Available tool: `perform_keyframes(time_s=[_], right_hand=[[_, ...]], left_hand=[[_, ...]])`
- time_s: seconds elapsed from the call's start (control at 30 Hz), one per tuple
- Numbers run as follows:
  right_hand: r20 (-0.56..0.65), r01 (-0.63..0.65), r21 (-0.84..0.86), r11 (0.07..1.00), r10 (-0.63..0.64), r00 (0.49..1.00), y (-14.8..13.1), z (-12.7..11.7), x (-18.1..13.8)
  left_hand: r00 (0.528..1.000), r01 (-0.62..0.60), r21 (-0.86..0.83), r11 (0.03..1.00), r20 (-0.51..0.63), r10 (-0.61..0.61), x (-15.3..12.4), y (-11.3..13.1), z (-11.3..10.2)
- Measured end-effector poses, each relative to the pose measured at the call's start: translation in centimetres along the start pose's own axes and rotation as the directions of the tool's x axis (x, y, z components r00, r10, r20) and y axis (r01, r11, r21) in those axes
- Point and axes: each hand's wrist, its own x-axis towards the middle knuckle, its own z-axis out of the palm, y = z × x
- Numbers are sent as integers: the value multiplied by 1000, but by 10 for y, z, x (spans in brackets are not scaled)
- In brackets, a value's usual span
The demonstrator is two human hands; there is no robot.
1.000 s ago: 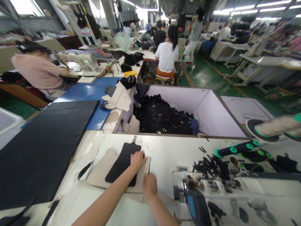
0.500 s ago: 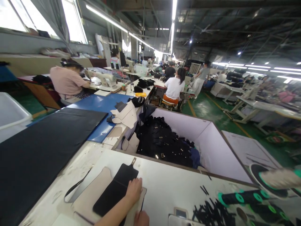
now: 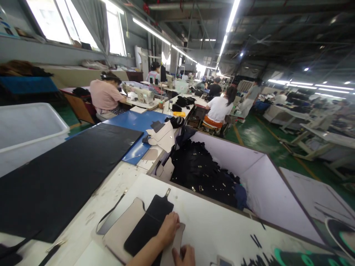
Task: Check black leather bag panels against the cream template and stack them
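On the white tabletop lies a flat black bag piece [image 3: 148, 221] with a tab and small metal clasp [image 3: 168, 192] at its far end. Under its left side is a beige panel [image 3: 119, 229], and a thin dark strap [image 3: 112, 210] loops out beyond that. My left hand [image 3: 169, 228] reaches across the black piece, fingers bent and closed at the top of a narrow beige panel [image 3: 176, 240] with a dark edge. Lower down, my right hand [image 3: 185, 255] pinches the same panel's edge between thumb and curled fingers. The hand's lower part is cut off by the frame.
Beyond the table edge stands a pale-walled bin [image 3: 274, 184] of black pieces [image 3: 199, 170] with metal fittings. Left lie a black sheet [image 3: 69, 177] and a white tub [image 3: 30, 122]. Short black strips [image 3: 257, 260] lie at lower right. Co-workers [image 3: 107, 94] sit at sewing machines [image 3: 141, 94].
The camera has turned left, so the scene sits further right. Both hands stay at the narrow beige panel; more of my right hand shows.
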Motion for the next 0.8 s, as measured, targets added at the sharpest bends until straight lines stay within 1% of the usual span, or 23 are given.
perform_keyframes(time_s=[0.03,0.07,0.1,0.13,0.17,0.23,0.27,0.3,0.37,0.5,0.63,0.73,0.8], right_hand=[[24,-62,89,994,60,998,-6,-4,-3],[80,-137,189,972,124,989,-14,-10,-7],[131,-176,292,940,143,981,-23,-17,-11],[237,-183,376,908,97,967,-34,-25,-14],[339,-178,434,883,22,940,-44,-33,-17],[466,-134,478,868,-122,876,-63,-48,-21],[493,-107,473,874,-162,855,-71,-54,-23],[503,-81,457,886,-182,845,-77,-59,-26],[506,-46,422,906,-193,841,-86,-64,-32],[538,-3,364,932,-208,817,-93,-63,-46],[513,53,302,952,-209,833,-97,-60,-57],[535,38,288,957,-194,822,-93,-58,-63],[551,50,267,962,-195,812,-82,-54,-62]], left_hand=[[1000,-11,-42,999,-15,10,-4,1,-8],[999,-21,-84,996,-32,18,-8,3,-16],[998,-34,-123,992,-50,28,-12,4,-24],[997,-48,-160,986,-66,38,-16,6,-33],[996,-60,-194,979,-79,46,-20,8,-40],[993,-86,-250,964,-97,64,-28,12,-55],[992,-99,-271,957,-106,73,-34,14,-60],[990,-112,-288,951,-117,81,-39,17,-65],[986,-131,-310,942,-143,90,-52,21,-72],[979,-150,-327,933,-184,93,-75,26,-77],[977,-142,-317,938,-194,83,-91,28,-81],[972,-126,-286,950,-225,61,-109,22,-84],[947,-103,-203,974,-320,33,-133,10,-82]])
